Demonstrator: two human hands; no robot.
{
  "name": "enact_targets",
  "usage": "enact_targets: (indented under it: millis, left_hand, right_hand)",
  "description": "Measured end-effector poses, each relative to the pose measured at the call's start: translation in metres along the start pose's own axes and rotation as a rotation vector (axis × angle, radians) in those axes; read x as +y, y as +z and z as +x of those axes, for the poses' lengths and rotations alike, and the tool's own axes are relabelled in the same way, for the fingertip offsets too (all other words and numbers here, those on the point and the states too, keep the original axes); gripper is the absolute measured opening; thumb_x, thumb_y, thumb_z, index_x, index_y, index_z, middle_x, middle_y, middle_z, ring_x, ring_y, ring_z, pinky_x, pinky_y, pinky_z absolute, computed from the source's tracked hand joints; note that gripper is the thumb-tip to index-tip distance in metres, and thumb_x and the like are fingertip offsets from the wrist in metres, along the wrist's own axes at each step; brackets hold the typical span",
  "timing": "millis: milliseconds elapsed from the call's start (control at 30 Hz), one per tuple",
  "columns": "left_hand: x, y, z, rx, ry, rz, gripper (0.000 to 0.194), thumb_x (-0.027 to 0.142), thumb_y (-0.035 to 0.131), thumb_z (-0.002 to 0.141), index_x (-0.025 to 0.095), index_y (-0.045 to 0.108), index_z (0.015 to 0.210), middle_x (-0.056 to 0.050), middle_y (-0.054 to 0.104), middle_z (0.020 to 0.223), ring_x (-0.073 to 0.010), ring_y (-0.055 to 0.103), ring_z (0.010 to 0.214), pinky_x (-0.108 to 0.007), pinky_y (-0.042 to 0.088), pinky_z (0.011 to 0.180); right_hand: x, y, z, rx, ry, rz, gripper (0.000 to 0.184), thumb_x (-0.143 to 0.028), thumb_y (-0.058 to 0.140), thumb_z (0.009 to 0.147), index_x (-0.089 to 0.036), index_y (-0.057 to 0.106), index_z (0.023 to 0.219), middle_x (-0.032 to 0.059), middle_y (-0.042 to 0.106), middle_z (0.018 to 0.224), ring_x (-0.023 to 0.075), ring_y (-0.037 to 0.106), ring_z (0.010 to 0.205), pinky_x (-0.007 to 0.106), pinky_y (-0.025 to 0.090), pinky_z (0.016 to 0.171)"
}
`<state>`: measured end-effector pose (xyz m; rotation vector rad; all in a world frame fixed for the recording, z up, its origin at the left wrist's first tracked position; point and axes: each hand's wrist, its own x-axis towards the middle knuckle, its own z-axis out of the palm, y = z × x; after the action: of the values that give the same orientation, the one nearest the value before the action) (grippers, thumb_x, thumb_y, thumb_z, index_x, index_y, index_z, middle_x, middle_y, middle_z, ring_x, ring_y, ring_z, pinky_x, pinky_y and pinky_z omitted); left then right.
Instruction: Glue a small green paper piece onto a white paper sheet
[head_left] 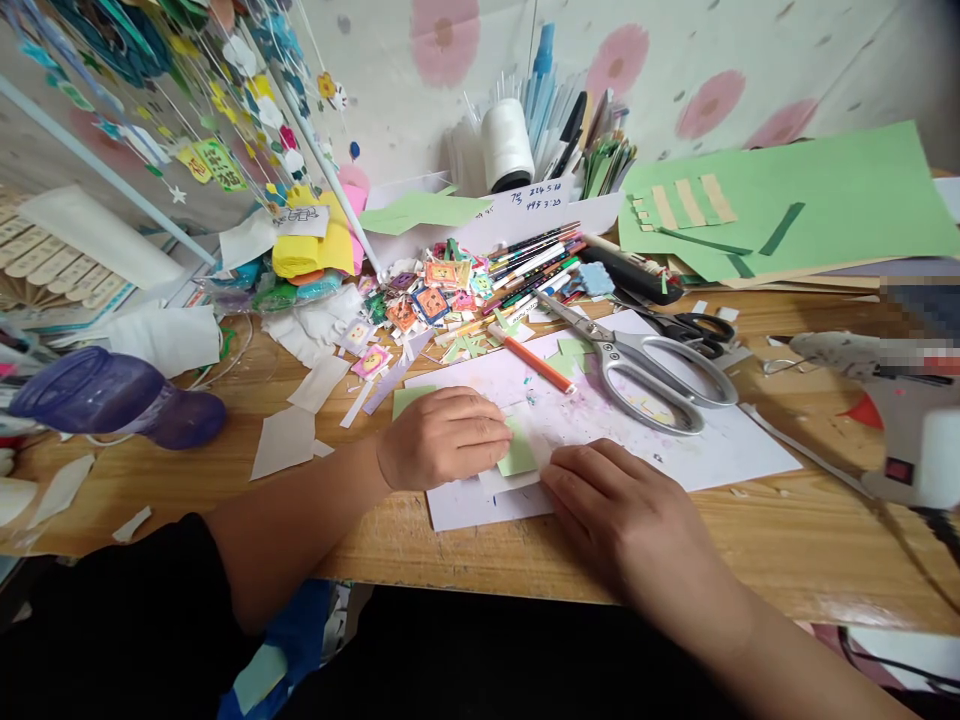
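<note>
My left hand (442, 437) rests on the white sheet (720, 455), its fingers together and closed on a small piece of light green paper (517, 450). A whitish, thin strip (538, 428) lies along that piece; I cannot tell whether it is paper or tape. My right hand (615, 510) is closed at the strip's right end, fingertips against its edge and the thumb mostly hidden. Behind my hands, an orange marker (536, 360) and large silver-handled scissors (652, 380) lie on the sheet.
A glue gun (900, 410) stands at right. A purple bottle (120, 395) lies at left among paper scraps. Small coloured paper pictures (431, 303), pens (536, 270) and a large green sheet (810, 190) fill the back. Strings of paper shapes (247, 110) hang at upper left.
</note>
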<state>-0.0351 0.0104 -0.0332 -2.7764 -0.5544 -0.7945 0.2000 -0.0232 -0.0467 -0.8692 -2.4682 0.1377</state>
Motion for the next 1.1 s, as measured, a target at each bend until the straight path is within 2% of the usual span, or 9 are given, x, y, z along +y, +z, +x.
enact_targets:
  millis: [200,300,367,500,700,867,967,1100]
  left_hand:
    - [0.002,-0.002,0.002,-0.034,0.002,0.016,0.008,0.017,0.061,0.087,0.017,0.068,0.083,-0.002,0.077,0.087,-0.0174,0.07,0.091,-0.032,0.057,0.081]
    - [0.002,-0.003,0.001,-0.059,0.002,0.019,0.011,0.016,0.059,0.088,0.019,0.067,0.08,-0.001,0.077,0.089,-0.0159,0.07,0.093,-0.032,0.056,0.085]
    - [0.002,-0.003,0.001,-0.069,0.012,0.025,0.014,0.016,0.059,0.088,0.019,0.066,0.077,-0.001,0.077,0.09,-0.0158,0.069,0.094,-0.032,0.055,0.086]
    - [0.003,-0.003,0.003,-0.061,0.012,0.033,0.014,0.014,0.06,0.087,0.017,0.065,0.074,-0.001,0.076,0.086,-0.0162,0.069,0.091,-0.032,0.054,0.085]
    - [0.003,-0.006,0.004,-0.137,0.002,0.017,0.016,0.014,0.056,0.09,0.017,0.065,0.076,-0.001,0.076,0.088,-0.0162,0.068,0.094,-0.033,0.053,0.086]
    - [0.002,-0.009,0.004,-0.175,-0.008,0.028,0.021,0.014,0.053,0.092,0.018,0.065,0.075,-0.001,0.075,0.088,-0.016,0.067,0.097,-0.035,0.051,0.09]
    - [0.003,-0.011,0.002,-0.183,-0.012,0.038,0.021,0.013,0.051,0.092,0.019,0.066,0.079,0.0,0.076,0.092,-0.0176,0.065,0.104,-0.039,0.047,0.097]
    - [0.006,-0.018,-0.001,-0.27,-0.094,-0.011,0.02,0.013,0.049,0.092,0.021,0.068,0.089,0.0,0.074,0.106,-0.0223,0.059,0.117,-0.045,0.042,0.104]
  right_hand:
    - [0.0,0.001,0.0,-0.005,0.009,0.017,0.013,-0.011,0.055,0.088,-0.016,0.066,0.082,0.0077,0.066,0.085,0.0211,0.056,0.075,0.035,0.048,0.066]
    - [0.0,-0.001,0.001,0.064,0.006,0.057,0.009,-0.014,0.058,0.088,-0.013,0.067,0.091,0.0115,0.066,0.094,0.0215,0.057,0.08,0.035,0.051,0.07]
    - [0.0,-0.002,0.003,0.103,-0.022,0.066,0.014,-0.015,0.059,0.088,-0.011,0.067,0.098,0.0136,0.068,0.103,0.0229,0.057,0.088,0.036,0.052,0.076]
    - [0.0,-0.001,0.005,0.035,-0.072,0.062,0.018,-0.017,0.057,0.09,-0.013,0.069,0.103,0.0085,0.071,0.113,0.025,0.056,0.096,0.039,0.051,0.083]
    - [-0.001,0.001,0.009,-0.008,-0.06,0.024,0.019,-0.021,0.056,0.092,-0.014,0.071,0.102,0.0035,0.073,0.109,0.0257,0.054,0.097,0.039,0.047,0.082]
    - [0.0,-0.002,0.013,-0.054,-0.08,0.005,0.017,-0.021,0.055,0.092,-0.017,0.071,0.098,0.0028,0.073,0.108,0.0251,0.055,0.094,0.039,0.044,0.082]
    - [0.0,-0.002,0.015,-0.05,-0.09,-0.005,0.016,-0.019,0.056,0.09,-0.017,0.07,0.096,0.002,0.074,0.107,0.0245,0.055,0.091,0.04,0.042,0.083]
    - [0.0,0.0,0.015,-0.046,-0.088,-0.02,0.016,-0.019,0.056,0.09,-0.017,0.07,0.097,0.0012,0.074,0.107,0.0243,0.055,0.09,0.041,0.041,0.086]
